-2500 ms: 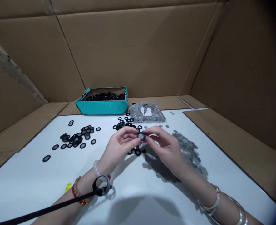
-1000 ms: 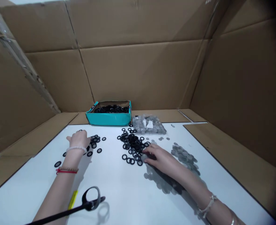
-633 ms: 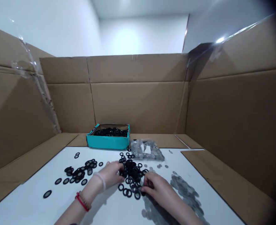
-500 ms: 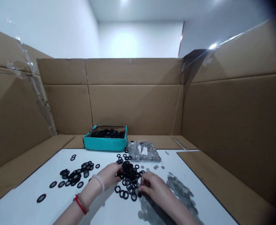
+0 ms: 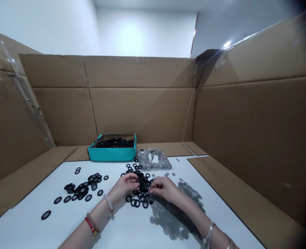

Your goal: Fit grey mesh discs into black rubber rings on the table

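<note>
A heap of black rings (image 5: 144, 185) lies on the white table between my two hands. My left hand (image 5: 128, 183) is at the heap's left side, its fingers curled towards the thumb; whatever is between the fingertips is too small to make out. On the right side of the heap, my right hand (image 5: 164, 188) has thumb and fingertips closed in a pinch, and what it holds is not clear. Thin grey translucent discs (image 5: 168, 219) are spread beneath and beside my right forearm. Black rings with grey centres (image 5: 82, 190) lie in a loose group to the left.
A teal box (image 5: 113, 154) full of black rings stands at the back. Beside it lies a clear plastic bag (image 5: 159, 160) of grey discs with a white label. More grey discs (image 5: 191, 193) lie to the right. Cardboard walls (image 5: 140, 114) enclose the table on three sides.
The view has shifted slightly, so the surroundings sit higher and further left. My right hand has moved up along the heap, away from the front rings. My left hand remains by the heap.
</note>
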Motion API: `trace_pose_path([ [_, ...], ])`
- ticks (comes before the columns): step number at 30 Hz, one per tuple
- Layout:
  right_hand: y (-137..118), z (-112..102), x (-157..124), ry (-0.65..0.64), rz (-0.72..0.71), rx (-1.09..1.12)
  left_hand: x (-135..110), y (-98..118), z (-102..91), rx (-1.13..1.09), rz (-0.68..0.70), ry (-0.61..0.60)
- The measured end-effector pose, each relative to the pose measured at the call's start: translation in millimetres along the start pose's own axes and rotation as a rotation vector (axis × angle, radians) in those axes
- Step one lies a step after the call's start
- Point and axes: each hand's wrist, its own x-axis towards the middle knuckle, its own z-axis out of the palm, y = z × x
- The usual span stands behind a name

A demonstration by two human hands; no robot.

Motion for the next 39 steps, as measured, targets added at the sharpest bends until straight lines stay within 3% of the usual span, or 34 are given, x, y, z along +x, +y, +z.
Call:
trace_pose_path([
  [6,-5,4,16,-0.034,0.042,0.19,2,-10,-0.4,-0.01,0.036,0.006],
  [13,2,22,15,-0.054,0.101,0.376,-6,-4,14.6,-0.041,0.044,0.016],
  [24,2,16,2,-0.151,0.168,0.547,-16,4,33.9,-0.019,0.003,0.056],
  [32,-12,18,-5,-0.089,0.049,0.487,-19,7,39.9,0.084,0.049,0.038],
  [39,-23,19,-10,0.021,0.001,0.368,-20,15,46.2,0.022,0.088,0.146],
])
